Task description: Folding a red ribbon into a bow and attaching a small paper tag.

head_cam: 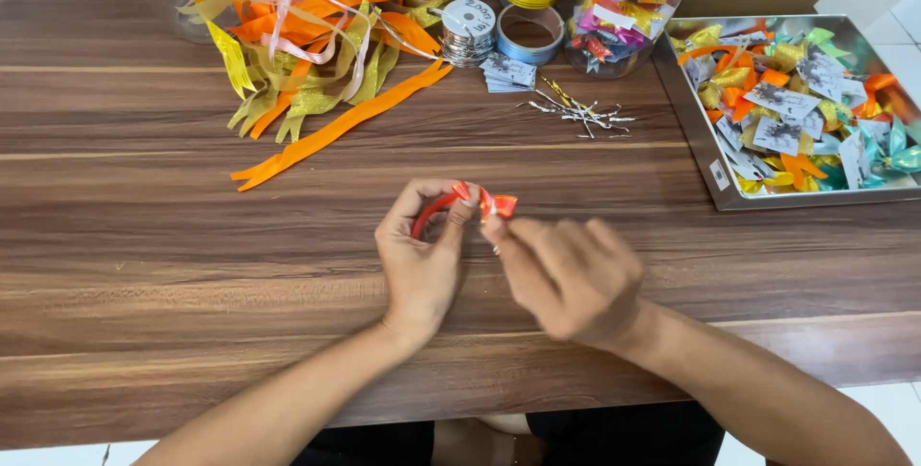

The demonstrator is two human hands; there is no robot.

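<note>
A short red ribbon (467, 203) sits pinched between both hands over the middle of the wooden table (144, 264), looped on the left and folded into a small bow shape on the right. The left hand (419, 260) grips the loop between thumb and fingers; the right hand (568, 274) closes its fingertips on the folded end. Bare tabletop lies all around the hands, wide to the left and toward the near edge. Further back lie a heap of orange, yellow and pink ribbon strips (307, 53), several ribbon spools (499, 5) and a scatter of wire ties (580, 113). A metal tray (705, 154) of finished bows sits at the right edge.
</note>
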